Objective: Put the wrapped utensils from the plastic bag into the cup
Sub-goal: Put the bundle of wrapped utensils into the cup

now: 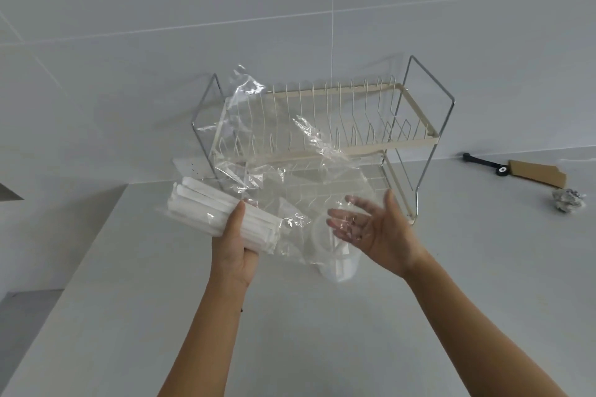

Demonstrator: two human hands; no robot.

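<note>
My left hand (234, 245) grips a bundle of white wrapped utensils (206, 206) from below, held above the counter and pointing up to the left. A clear plastic bag (283, 151) still covers part of the bundle and billows up and to the right. My right hand (371, 229) is spread palm-up with the fingers inside or behind the bag's film, holding nothing solid. A white cup (338, 258) stands on the counter under the bag, between my hands, partly blurred by the plastic.
A cream two-tier wire dish rack (416, 135) stands against the tiled wall behind the bag. At the right lie a black-handled tool (483, 164), a piece of cardboard (535, 172) and a crumpled foil ball (567, 200). The counter edge (64, 287) drops at the left.
</note>
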